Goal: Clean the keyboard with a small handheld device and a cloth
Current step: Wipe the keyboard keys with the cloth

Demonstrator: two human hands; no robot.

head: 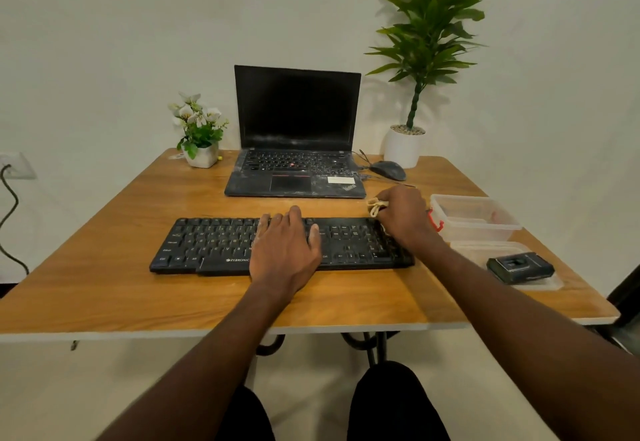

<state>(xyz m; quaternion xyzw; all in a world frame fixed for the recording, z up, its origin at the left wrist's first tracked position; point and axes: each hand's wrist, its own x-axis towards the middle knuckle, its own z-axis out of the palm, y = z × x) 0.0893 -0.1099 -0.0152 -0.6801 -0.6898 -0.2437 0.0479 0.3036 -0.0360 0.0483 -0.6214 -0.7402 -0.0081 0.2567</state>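
Head view. The right hand (403, 213) is curled shut on a small pale bundle (375, 205), seemingly fabric or cord, which protrudes from between the fingers at the far right corner of the keyboard (277, 246); what the bundle is cannot be told for certain. The left hand (285, 245) lies flat, palm down and fingers spread, on the middle of the keyboard, gripping nothing. The keyboard, black with pale lettering, rests near the front of a wooden table (104, 284), its long side parallel to the front edge. Just right of it a clear plastic box (485, 222) with a red latch stands open; nearer the front edge a clear lid (474, 250) lies flat, bearing a small black device (519, 267). Behind the keyboard, an open laptop (296, 132) with a dark screen and a dusty deck faces the viewer. A black mouse (388, 169) sits at its right, beside a tall green plant in a white pot (403, 146); a small white-flowered plant (200, 132) stands at the laptop's left. A dark cable (8, 219) hangs from a wall socket at far left.
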